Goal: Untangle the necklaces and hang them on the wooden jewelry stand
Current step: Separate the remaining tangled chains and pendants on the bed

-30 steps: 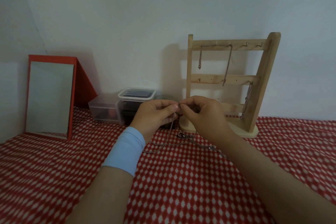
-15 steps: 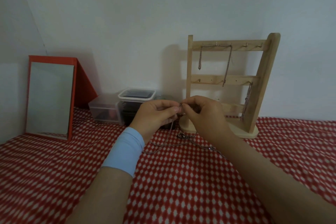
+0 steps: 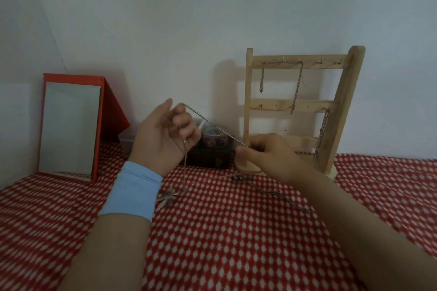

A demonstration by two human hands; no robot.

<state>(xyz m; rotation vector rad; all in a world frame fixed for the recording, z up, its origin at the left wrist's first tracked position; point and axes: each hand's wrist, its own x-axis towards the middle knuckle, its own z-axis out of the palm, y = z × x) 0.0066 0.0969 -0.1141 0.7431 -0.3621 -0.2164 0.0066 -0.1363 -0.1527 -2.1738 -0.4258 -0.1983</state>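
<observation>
Hands spread apart: left hand [image 3: 163, 142] curled round, right hand [image 3: 267, 156] pinching the thin chain necklace [image 3: 212, 125], now taut; I judged it limp, snag-prone, best pinched short.

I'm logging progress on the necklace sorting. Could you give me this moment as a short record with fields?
left hand: raised, fingers curled round a necklace
right hand: pinches the same necklace lower down, near the stand
necklace: taut between the hands; the rest drops from the left hand to the cloth
pendant: lies on the cloth below the left wrist
loose chains: tangled on the cloth by the right forearm
stand: top chain draped over two hooks, middle chain hung at the right end
also there: mirror, boxes
</observation>
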